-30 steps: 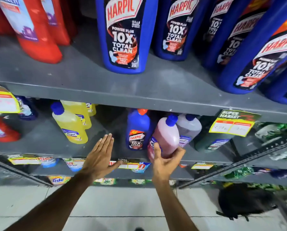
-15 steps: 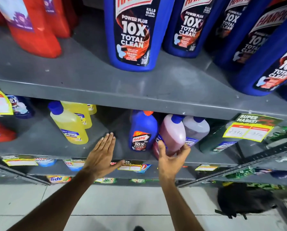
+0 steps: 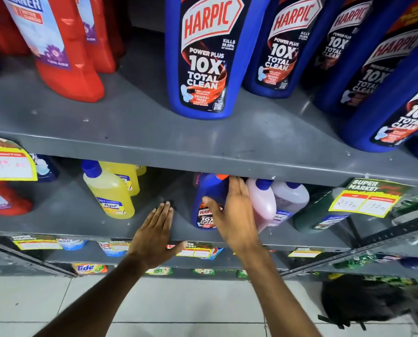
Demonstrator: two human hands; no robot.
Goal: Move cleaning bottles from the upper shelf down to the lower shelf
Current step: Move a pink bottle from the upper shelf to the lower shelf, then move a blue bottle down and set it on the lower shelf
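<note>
Bottles fill both grey metal shelves. On the upper shelf (image 3: 135, 127), a large blue Harpic bottle with a dark label (image 3: 203, 57) stands near the front edge, with a bare strip of shelf open ahead of it; more blue Harpic bottles (image 3: 285, 45) crowd to its right and red cleaner bottles (image 3: 64, 45) stand to its left, a clear gap between the two groups. On the lower shelf (image 3: 64, 215), the right hand (image 3: 232, 215) reaches in under the upper shelf's front lip, fingers spread and thumb out, laid against a small blue Harpic bottle with an orange cap (image 3: 206, 203); I cannot tell whether it truly grips it. Just right of that, touching, lean a pink bottle with a blue cap (image 3: 263, 205) and a pale lilac bottle (image 3: 291, 200), then a dark green bottle (image 3: 317, 215). The left hand (image 3: 154, 237) is flat and open, holding nothing, fingers over the lower shelf's front edge. Between it and the yellow bottles with blue caps (image 3: 108, 190) lies empty shelf room. Yellow price tags (image 3: 363, 201) hang off the shelf edges.
</note>
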